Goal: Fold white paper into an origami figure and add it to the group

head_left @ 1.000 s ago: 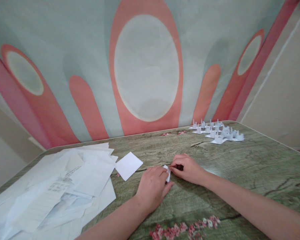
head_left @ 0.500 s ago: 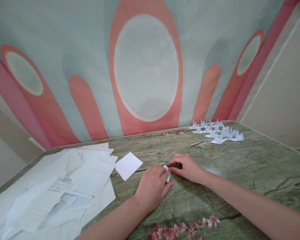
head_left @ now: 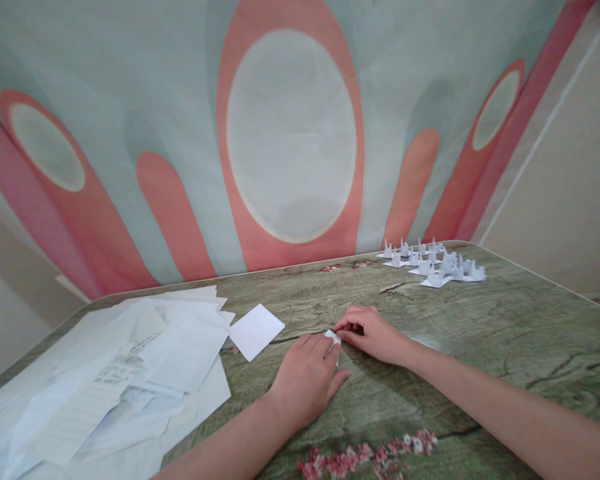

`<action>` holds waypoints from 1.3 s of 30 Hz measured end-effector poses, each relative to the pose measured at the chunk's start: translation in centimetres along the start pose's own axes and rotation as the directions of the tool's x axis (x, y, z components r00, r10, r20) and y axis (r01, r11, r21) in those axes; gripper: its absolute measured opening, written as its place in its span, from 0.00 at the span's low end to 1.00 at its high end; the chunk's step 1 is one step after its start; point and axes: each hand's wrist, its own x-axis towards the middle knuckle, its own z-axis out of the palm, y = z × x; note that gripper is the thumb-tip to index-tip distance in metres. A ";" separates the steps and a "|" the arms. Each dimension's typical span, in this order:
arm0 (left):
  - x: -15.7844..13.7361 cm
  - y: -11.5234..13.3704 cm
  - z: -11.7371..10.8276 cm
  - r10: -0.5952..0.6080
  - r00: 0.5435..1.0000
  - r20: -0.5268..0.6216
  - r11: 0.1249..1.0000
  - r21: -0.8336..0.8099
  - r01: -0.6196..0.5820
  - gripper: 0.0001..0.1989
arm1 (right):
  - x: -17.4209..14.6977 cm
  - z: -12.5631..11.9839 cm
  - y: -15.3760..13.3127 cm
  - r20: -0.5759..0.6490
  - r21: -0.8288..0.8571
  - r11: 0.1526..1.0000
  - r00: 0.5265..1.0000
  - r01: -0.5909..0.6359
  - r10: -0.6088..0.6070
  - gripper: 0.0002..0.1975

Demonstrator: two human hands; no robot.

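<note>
A small folded piece of white paper (head_left: 333, 335) lies on the table between my two hands, mostly covered by fingers. My left hand (head_left: 306, 373) rests palm down over its near left part, the fingers laid flat across it and the thumb held apart on the tabletop. From the right, my right hand (head_left: 367, 331) pinches the paper's upper right edge between thumb and index finger. Left of my hands lies a white paper square (head_left: 257, 332), turned like a diamond.
A loose heap of white sheets (head_left: 180, 340), some printed, covers the table's left side. Several folded white paper figures (head_left: 447, 265) stand at the back right. The wood-patterned table (head_left: 505, 333) has printed pink flowers. Behind it hangs a patterned backdrop (head_left: 290, 133).
My left fingers have shifted slightly, and more of the folded paper's top shows between the hands. My right hand keeps its pinch with barely any movement.
</note>
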 end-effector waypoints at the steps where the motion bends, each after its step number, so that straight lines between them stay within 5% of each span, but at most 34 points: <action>1: 0.0 0.0 0.0 -0.001 1.000 -0.002 1.000 -0.001 0.001 0.16 | 0.0 0.0 0.0 -0.002 0.000 1.000 1.000 -0.001 0.001 0.04; 39: -0.8 -0.1 -2.6 0.024 0.987 0.157 0.996 -0.086 -0.010 0.26 | 0.1 0.1 -0.2 0.014 0.019 0.999 0.999 -0.048 0.048 0.04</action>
